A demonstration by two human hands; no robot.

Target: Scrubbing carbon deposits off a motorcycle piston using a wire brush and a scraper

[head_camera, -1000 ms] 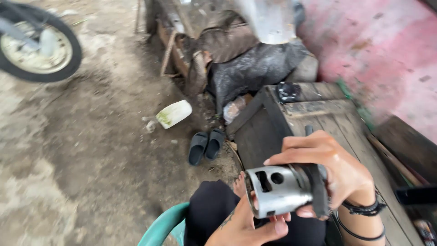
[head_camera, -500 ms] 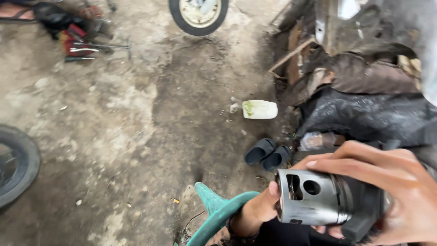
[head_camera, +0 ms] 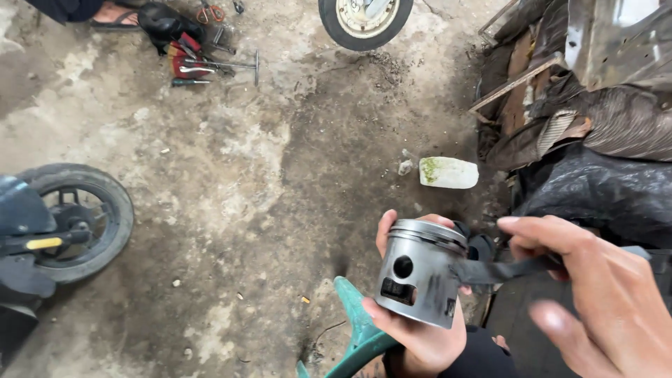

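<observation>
The left hand is wrapped around a silver metal piston, fingers closed on its lower skirt and thumb behind its grooved top, holding it upright and slightly tilted in front of the body, low in the middle of the view. The piston has a round pin hole and a rectangular slot facing the camera, with dark smudges on its side. The right hand pinches a dark grey strip, perhaps abrasive paper or cloth, whose free end lies against the piston's side.

It looks like the rubbing or cleaning of the piston wall is under way; the next stroke would call for keeping the strip pressed flat while the left hand holds the piston steady or turns it.

Below the hands is the edge of a green plastic chair. Beyond is a stained concrete floor with a white plastic container, a small wheel at left, another wheel at top, and scattered hand tools.
</observation>
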